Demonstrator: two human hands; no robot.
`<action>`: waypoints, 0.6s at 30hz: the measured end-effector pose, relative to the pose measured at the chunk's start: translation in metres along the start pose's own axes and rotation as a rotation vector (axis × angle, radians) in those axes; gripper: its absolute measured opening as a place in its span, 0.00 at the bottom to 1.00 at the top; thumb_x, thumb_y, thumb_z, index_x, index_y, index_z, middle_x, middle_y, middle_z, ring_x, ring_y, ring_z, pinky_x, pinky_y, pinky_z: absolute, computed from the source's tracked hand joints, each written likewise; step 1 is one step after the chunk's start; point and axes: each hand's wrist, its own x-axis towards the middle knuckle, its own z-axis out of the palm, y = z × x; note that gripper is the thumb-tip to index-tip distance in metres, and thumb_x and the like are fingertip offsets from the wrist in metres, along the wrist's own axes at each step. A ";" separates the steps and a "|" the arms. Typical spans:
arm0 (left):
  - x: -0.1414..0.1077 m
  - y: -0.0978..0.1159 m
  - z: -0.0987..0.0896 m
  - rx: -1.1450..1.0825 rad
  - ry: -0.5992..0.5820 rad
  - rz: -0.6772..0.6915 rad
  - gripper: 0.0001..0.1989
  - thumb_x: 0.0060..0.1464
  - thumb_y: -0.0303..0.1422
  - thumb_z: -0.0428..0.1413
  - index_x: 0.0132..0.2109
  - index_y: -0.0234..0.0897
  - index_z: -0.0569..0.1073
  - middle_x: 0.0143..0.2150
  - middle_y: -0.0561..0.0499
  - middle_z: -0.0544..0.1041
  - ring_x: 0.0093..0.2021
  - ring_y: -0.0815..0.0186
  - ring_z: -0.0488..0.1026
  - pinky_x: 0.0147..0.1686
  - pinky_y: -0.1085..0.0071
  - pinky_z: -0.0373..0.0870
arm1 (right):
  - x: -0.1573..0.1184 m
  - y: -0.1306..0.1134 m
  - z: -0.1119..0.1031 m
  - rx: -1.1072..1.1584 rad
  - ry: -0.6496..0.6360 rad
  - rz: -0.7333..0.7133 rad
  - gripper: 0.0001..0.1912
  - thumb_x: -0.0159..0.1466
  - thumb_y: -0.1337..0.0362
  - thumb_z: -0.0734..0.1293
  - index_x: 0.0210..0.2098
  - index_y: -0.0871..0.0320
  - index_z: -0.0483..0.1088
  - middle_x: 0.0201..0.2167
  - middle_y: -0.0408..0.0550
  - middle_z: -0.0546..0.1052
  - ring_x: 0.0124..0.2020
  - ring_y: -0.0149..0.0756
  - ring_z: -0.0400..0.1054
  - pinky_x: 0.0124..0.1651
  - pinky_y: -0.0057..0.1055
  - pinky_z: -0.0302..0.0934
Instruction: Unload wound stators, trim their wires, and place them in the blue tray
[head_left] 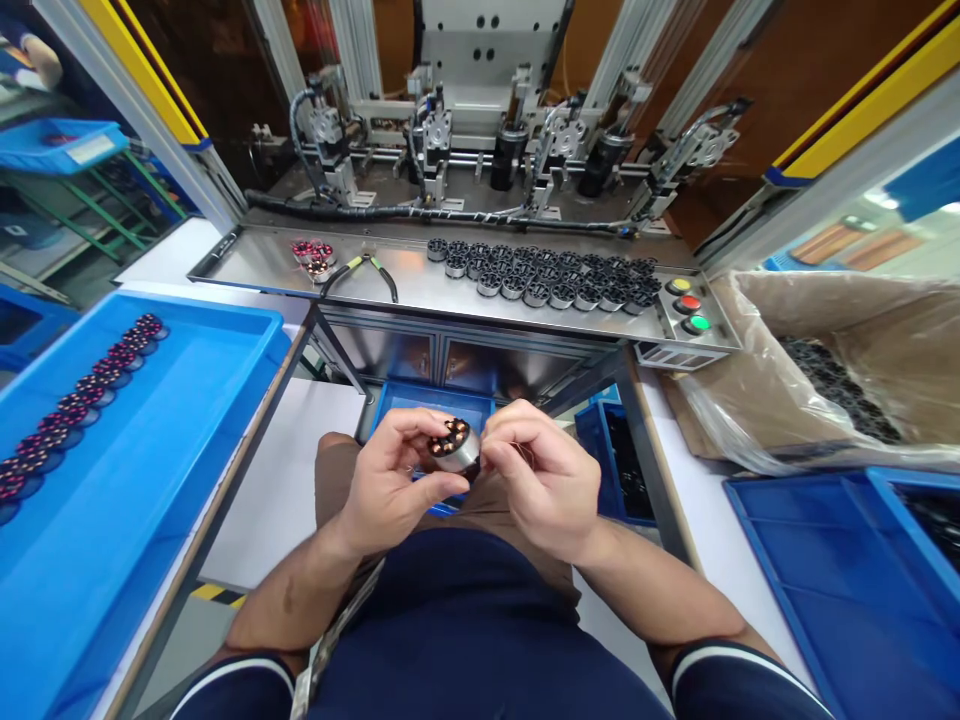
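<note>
Between thumb and fingers, my left hand (401, 475) grips a motor stator (455, 450), a short silver cylinder with copper windings on its tilted top face. Beside its right edge, my right hand (544, 475) is pinched closed on thin copper wire (523, 450), whose loose ends show near the fingertips. Both hands are above the lap. On the metal ledge ahead lie wire cutters (361, 272) with dark handles. To their left sit a few stators with red and copper parts (313, 257). Rows of black-topped silver stators (547, 272) stand to the right.
A blue tray (172, 400) at left carries a line of wound stators (82, 400). Green, red and yellow buttons (690, 303) are at the ledge's right end. A plastic-lined carton (757, 330) and blue bins (810, 560) stand right. Machine fixtures (439, 135) rise behind the ledge.
</note>
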 end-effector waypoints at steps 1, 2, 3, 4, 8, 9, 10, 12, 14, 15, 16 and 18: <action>0.000 -0.001 0.000 0.063 0.023 0.069 0.21 0.48 0.34 0.70 0.48 0.41 0.73 0.44 0.49 0.80 0.42 0.65 0.81 0.40 0.73 0.80 | -0.001 0.001 0.002 0.069 -0.003 0.080 0.10 0.66 0.68 0.67 0.28 0.57 0.71 0.22 0.43 0.72 0.26 0.31 0.68 0.30 0.29 0.66; -0.001 -0.002 -0.001 0.115 0.032 0.133 0.23 0.47 0.31 0.71 0.49 0.41 0.73 0.45 0.49 0.80 0.44 0.65 0.80 0.42 0.72 0.80 | -0.003 0.002 0.004 0.153 -0.011 0.163 0.11 0.67 0.67 0.67 0.26 0.57 0.70 0.21 0.42 0.71 0.25 0.30 0.67 0.30 0.29 0.65; -0.001 -0.003 -0.002 0.156 0.029 0.184 0.25 0.46 0.28 0.71 0.51 0.41 0.73 0.45 0.49 0.80 0.46 0.64 0.80 0.44 0.72 0.79 | -0.004 0.004 0.005 0.248 -0.019 0.247 0.13 0.67 0.64 0.68 0.26 0.57 0.70 0.21 0.41 0.71 0.24 0.29 0.66 0.30 0.28 0.64; 0.000 -0.003 -0.004 0.188 0.016 0.219 0.27 0.46 0.26 0.71 0.53 0.41 0.72 0.45 0.49 0.80 0.47 0.64 0.80 0.45 0.72 0.79 | -0.005 0.006 0.007 0.349 -0.025 0.327 0.14 0.67 0.62 0.69 0.25 0.58 0.70 0.21 0.41 0.70 0.23 0.28 0.65 0.29 0.27 0.63; 0.001 -0.001 -0.008 0.322 -0.020 0.268 0.27 0.45 0.23 0.70 0.53 0.41 0.74 0.44 0.48 0.82 0.46 0.63 0.80 0.47 0.68 0.78 | -0.009 0.013 0.011 0.644 -0.037 0.594 0.17 0.62 0.54 0.73 0.25 0.58 0.71 0.22 0.39 0.70 0.20 0.25 0.62 0.23 0.24 0.59; 0.002 0.000 -0.009 0.349 -0.023 0.273 0.26 0.45 0.23 0.70 0.52 0.40 0.75 0.44 0.48 0.82 0.46 0.62 0.80 0.47 0.67 0.78 | -0.009 0.014 0.012 0.673 -0.037 0.639 0.17 0.61 0.53 0.74 0.25 0.59 0.71 0.22 0.39 0.70 0.19 0.25 0.62 0.21 0.24 0.58; 0.002 0.001 -0.010 0.369 -0.027 0.279 0.26 0.45 0.23 0.70 0.52 0.40 0.75 0.44 0.48 0.82 0.46 0.62 0.80 0.47 0.66 0.78 | -0.010 0.015 0.012 0.691 -0.036 0.670 0.18 0.60 0.52 0.75 0.25 0.59 0.70 0.21 0.39 0.70 0.19 0.25 0.62 0.21 0.24 0.58; 0.003 0.001 -0.011 0.386 -0.035 0.289 0.26 0.45 0.24 0.70 0.52 0.40 0.76 0.44 0.47 0.82 0.46 0.61 0.80 0.48 0.66 0.78 | -0.010 0.016 0.012 0.701 -0.035 0.703 0.19 0.58 0.52 0.76 0.25 0.59 0.70 0.21 0.39 0.70 0.18 0.24 0.62 0.20 0.23 0.57; 0.003 0.002 -0.012 0.392 -0.048 0.296 0.26 0.45 0.24 0.70 0.52 0.40 0.76 0.45 0.47 0.82 0.47 0.61 0.79 0.48 0.65 0.78 | -0.009 0.015 0.012 0.697 -0.036 0.711 0.19 0.57 0.52 0.77 0.25 0.59 0.71 0.21 0.39 0.70 0.18 0.24 0.62 0.19 0.23 0.57; 0.003 0.002 -0.012 0.396 -0.056 0.300 0.27 0.46 0.24 0.70 0.53 0.40 0.75 0.45 0.47 0.82 0.47 0.61 0.79 0.48 0.65 0.78 | -0.009 0.015 0.012 0.692 -0.034 0.709 0.19 0.57 0.52 0.77 0.25 0.59 0.71 0.21 0.39 0.70 0.18 0.24 0.62 0.19 0.23 0.57; 0.003 0.002 -0.013 0.401 -0.064 0.303 0.27 0.46 0.24 0.70 0.53 0.40 0.75 0.45 0.47 0.81 0.48 0.61 0.79 0.49 0.65 0.78 | -0.009 0.015 0.012 0.684 -0.033 0.708 0.19 0.57 0.51 0.77 0.25 0.59 0.71 0.21 0.39 0.70 0.18 0.24 0.62 0.19 0.23 0.57; 0.003 0.001 -0.014 0.409 -0.073 0.307 0.27 0.46 0.23 0.70 0.54 0.40 0.75 0.46 0.47 0.81 0.48 0.62 0.79 0.50 0.65 0.77 | -0.010 0.014 0.012 0.663 -0.027 0.705 0.19 0.57 0.51 0.77 0.24 0.59 0.71 0.21 0.39 0.70 0.18 0.24 0.62 0.19 0.23 0.57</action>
